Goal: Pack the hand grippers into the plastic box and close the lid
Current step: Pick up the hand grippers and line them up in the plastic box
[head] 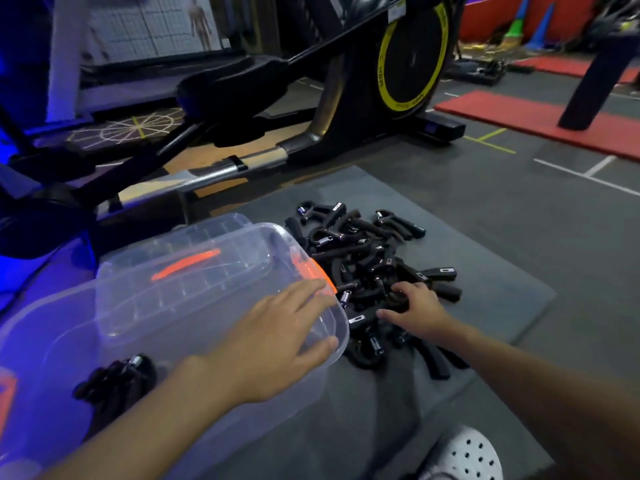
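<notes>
A grey floor mat covers the near middle of the floor. Beyond it, at the far left and centre, stands a black elliptical trainer whose flywheel has a yellow ring. A red mat lies far right, with a black post on it and a blue cone behind. A white perforated shoe sits at the near right edge.

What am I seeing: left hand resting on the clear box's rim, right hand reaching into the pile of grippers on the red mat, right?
Not quite. The head view shows the pile of grippers on a grey mat, not a red one. Otherwise yes: the left hand rests on the clear box's rim, the right hand reaches into the pile.
</notes>
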{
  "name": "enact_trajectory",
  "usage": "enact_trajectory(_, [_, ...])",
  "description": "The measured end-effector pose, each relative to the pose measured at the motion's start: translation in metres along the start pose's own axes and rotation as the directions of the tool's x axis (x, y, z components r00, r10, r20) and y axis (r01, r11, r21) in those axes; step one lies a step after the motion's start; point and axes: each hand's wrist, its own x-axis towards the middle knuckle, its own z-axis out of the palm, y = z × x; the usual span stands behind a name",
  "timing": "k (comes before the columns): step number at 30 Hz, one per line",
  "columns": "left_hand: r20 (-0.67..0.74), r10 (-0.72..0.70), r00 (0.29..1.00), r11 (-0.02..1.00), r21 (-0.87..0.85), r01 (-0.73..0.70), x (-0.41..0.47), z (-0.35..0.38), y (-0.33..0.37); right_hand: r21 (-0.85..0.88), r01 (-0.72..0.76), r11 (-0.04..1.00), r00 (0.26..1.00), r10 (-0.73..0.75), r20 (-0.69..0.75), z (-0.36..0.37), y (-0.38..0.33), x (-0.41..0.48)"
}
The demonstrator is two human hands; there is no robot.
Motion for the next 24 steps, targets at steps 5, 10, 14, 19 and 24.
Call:
enact_trajectory(5, [-0.026, 0.008, 1.000, 1.000, -0.025, -0.008, 0.004, -0.001, 0.000, -0.025, -0.003, 1.000, 0.998, 0.005, 0.056, 0.014, -0.003, 0.007])
enact_trajectory(10, [-0.033, 0.025, 0.999, 0.999, -0.023, -0.025, 0.005, -0.002, 0.000, -0.072, -0.018, 0.997, 0.996, 0.024, 0.085, 0.022, -0.004, 0.013])
enact_trajectory(14, [-0.036, 0.038, 0.999, 0.999, -0.001, -0.038, 0.006, -0.003, 0.000, -0.119, -0.029, 0.992, 0.996, 0.038, 0.078, 0.025, -0.008, 0.014])
enact_trajectory(19, [-0.039, 0.047, 0.998, 0.999, 0.007, -0.046, 0.006, -0.005, 0.002, -0.073, -0.018, 0.997, 0.997, 0.023, 0.069, 0.026, -0.008, 0.011])
enact_trajectory(24, [-0.033, 0.042, 0.999, 0.999, 0.006, -0.042, 0.006, -0.004, 0.001, -0.114, 0.002, 0.993, 0.997, 0.007, 0.080, 0.027, -0.007, 0.003])
